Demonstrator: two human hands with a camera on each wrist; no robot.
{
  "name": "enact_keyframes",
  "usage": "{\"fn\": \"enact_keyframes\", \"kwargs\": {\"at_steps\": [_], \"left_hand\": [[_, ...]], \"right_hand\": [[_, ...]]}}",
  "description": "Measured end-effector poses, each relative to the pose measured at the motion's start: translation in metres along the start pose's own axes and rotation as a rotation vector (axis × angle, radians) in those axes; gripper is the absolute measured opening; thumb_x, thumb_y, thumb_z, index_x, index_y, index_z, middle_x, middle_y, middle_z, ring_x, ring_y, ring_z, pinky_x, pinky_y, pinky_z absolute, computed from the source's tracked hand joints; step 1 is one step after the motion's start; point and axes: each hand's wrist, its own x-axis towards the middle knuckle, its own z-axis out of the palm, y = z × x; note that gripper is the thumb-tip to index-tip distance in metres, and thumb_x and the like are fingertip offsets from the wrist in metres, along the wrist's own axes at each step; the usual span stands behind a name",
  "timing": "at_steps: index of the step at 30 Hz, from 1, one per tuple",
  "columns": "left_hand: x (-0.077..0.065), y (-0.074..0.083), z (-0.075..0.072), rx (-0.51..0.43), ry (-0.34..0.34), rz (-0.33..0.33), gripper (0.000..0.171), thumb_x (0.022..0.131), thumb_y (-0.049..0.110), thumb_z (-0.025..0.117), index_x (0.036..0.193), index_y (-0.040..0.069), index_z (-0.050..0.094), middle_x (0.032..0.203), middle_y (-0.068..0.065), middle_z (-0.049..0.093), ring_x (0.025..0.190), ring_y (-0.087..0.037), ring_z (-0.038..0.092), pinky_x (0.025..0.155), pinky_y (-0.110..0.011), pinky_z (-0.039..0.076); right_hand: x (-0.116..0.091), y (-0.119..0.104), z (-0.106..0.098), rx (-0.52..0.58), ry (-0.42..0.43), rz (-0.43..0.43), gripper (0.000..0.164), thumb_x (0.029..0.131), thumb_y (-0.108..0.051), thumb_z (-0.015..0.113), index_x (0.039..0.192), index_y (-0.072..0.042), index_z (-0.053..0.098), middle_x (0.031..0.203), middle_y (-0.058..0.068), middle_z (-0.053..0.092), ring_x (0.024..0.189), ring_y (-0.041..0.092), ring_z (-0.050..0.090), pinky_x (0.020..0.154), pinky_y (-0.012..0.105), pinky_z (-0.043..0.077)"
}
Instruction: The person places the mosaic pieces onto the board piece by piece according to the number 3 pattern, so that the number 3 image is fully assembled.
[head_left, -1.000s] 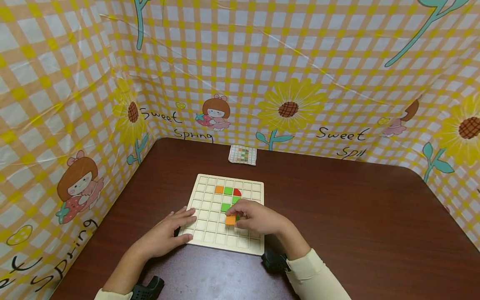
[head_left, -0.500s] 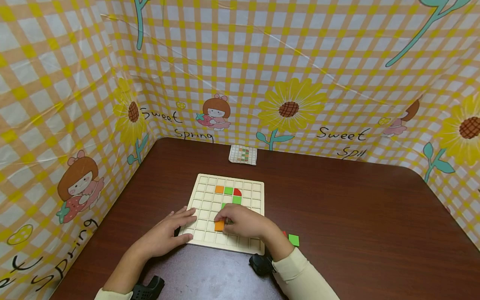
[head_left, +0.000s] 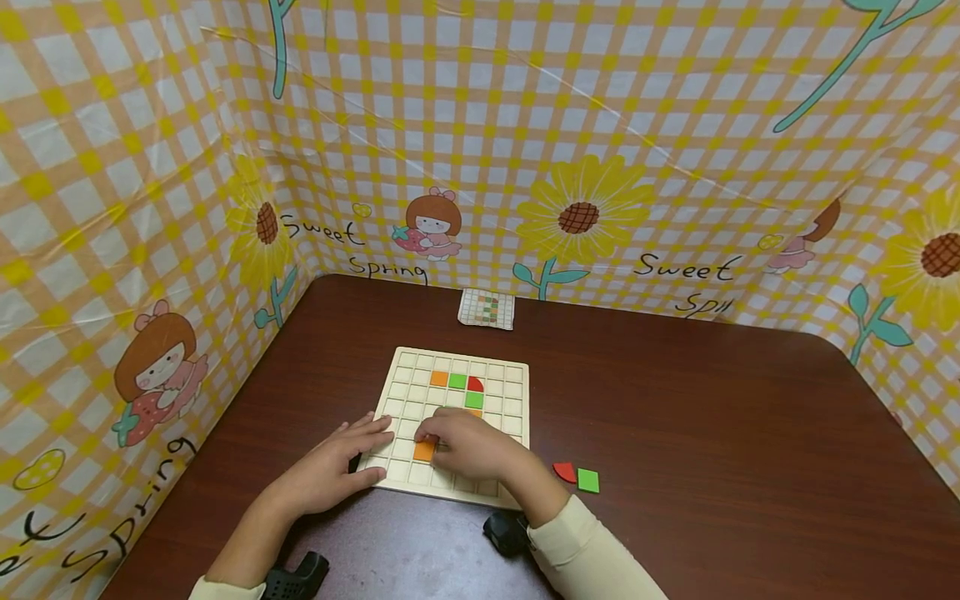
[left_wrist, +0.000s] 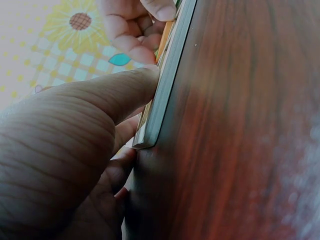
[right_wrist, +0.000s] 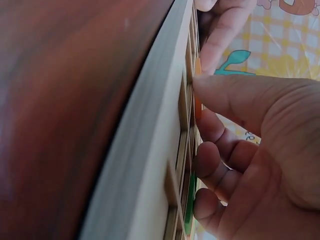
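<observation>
A wooden grid board (head_left: 405, 392) lies on the table, with an orange square (head_left: 438, 378), a green square (head_left: 457, 381), a red quarter-circle tile (head_left: 476, 384) and another green square (head_left: 474, 400) in its cells. My right hand (head_left: 476, 447) pinches an orange square tile (head_left: 423, 451) low over the front left part of the board, hiding some cells behind it. In the right wrist view the thumb and a finger meet at the orange tile's edges (right_wrist: 198, 100). My left hand (head_left: 330, 462) rests with extended fingers on the board's left edge, thumb (left_wrist: 140, 85) at the front corner.
A small card (head_left: 486, 309) printed with a coloured grid lies at the table's back edge. To the right of the board are a loose red quarter-circle tile (head_left: 564, 472) and a loose green square (head_left: 588, 481). Patterned cloth (head_left: 450, 125) walls the table's back and sides.
My right hand has slid left across the board with the orange tile. The loose red and green tiles beside the board have come into view from behind the right arm. My left hand stays put.
</observation>
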Motion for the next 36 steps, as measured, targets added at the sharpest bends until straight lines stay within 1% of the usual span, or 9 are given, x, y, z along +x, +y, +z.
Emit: {"fn": "enact_keyframes", "kwargs": {"at_steps": [7,13,16,19,23,28,30,32,36], "left_hand": [[0.002,0.001,0.001,0.009,-0.004,-0.004,0.051,0.096,0.026,0.067,0.14,0.002,0.056,0.152,-0.011,0.043,0.146,-0.037,0.026,0.114,-0.064,0.017],[0.001,0.003,0.002,-0.005,-0.004,-0.007,0.051,0.096,0.025,0.067,0.14,0.001,0.056,0.152,-0.012,0.044,0.146,-0.038,0.026,0.115,-0.064,0.016],[0.001,0.003,0.002,-0.012,-0.006,-0.009,0.051,0.096,0.024,0.067,0.14,0.001,0.056,0.152,-0.013,0.043,0.146,-0.038,0.025,0.115,-0.064,0.016],[0.001,0.003,0.003,-0.014,-0.009,-0.007,0.051,0.096,0.024,0.067,0.14,0.0,0.055,0.153,-0.014,0.042,0.146,-0.038,0.025,0.115,-0.064,0.015],[0.0,0.004,0.002,-0.013,-0.013,-0.006,0.051,0.097,0.024,0.066,0.14,0.0,0.055,0.153,-0.014,0.042,0.146,-0.038,0.025,0.115,-0.063,0.015],[-0.002,0.003,0.0,-0.017,-0.012,-0.015,0.052,0.097,0.026,0.066,0.14,0.001,0.055,0.153,-0.013,0.042,0.146,-0.037,0.024,0.115,-0.063,0.014],[-0.002,0.003,0.0,-0.02,-0.01,-0.016,0.052,0.097,0.027,0.066,0.14,0.001,0.055,0.153,-0.013,0.042,0.146,-0.038,0.024,0.115,-0.064,0.014],[-0.003,0.003,0.0,-0.023,-0.007,-0.016,0.052,0.097,0.027,0.066,0.14,0.001,0.055,0.153,-0.013,0.042,0.146,-0.038,0.024,0.115,-0.064,0.014],[-0.002,0.002,0.0,-0.025,-0.004,-0.01,0.052,0.097,0.027,0.067,0.141,0.001,0.055,0.153,-0.013,0.042,0.146,-0.038,0.024,0.115,-0.064,0.014]], "right_hand": [[-0.003,-0.003,-0.002,0.027,-0.003,0.029,0.029,0.084,-0.003,0.071,0.113,-0.006,0.07,0.102,0.002,0.063,0.09,0.012,0.054,0.082,0.026,0.047],[-0.017,0.003,-0.008,0.112,0.025,0.008,0.029,0.088,-0.005,0.066,0.117,-0.005,0.068,0.106,0.002,0.063,0.091,0.014,0.057,0.081,0.026,0.048],[-0.03,0.01,-0.014,0.145,0.044,0.01,0.028,0.091,-0.008,0.066,0.12,-0.006,0.067,0.106,0.001,0.063,0.093,0.016,0.058,0.081,0.027,0.049],[-0.047,0.018,-0.024,0.176,0.071,0.033,0.026,0.094,-0.009,0.065,0.12,-0.006,0.067,0.108,0.001,0.063,0.095,0.018,0.059,0.082,0.03,0.05],[-0.074,0.03,-0.037,0.218,0.127,0.087,0.023,0.096,-0.01,0.065,0.119,-0.009,0.066,0.111,0.0,0.063,0.098,0.02,0.058,0.082,0.036,0.051],[-0.102,0.045,-0.045,0.234,0.195,0.146,0.021,0.095,-0.01,0.067,0.116,-0.011,0.066,0.104,0.0,0.061,0.092,0.018,0.055,0.076,0.032,0.05],[-0.11,0.05,-0.047,0.233,0.204,0.169,0.021,0.094,-0.009,0.068,0.115,-0.011,0.066,0.102,0.001,0.061,0.09,0.018,0.054,0.075,0.029,0.049],[-0.118,0.054,-0.048,0.232,0.199,0.189,0.021,0.094,-0.009,0.068,0.115,-0.013,0.066,0.103,0.001,0.061,0.091,0.017,0.054,0.077,0.03,0.049],[-0.134,0.06,-0.049,0.217,0.18,0.215,0.022,0.095,-0.011,0.068,0.117,-0.015,0.066,0.109,-0.001,0.062,0.095,0.018,0.056,0.082,0.035,0.051]]}}
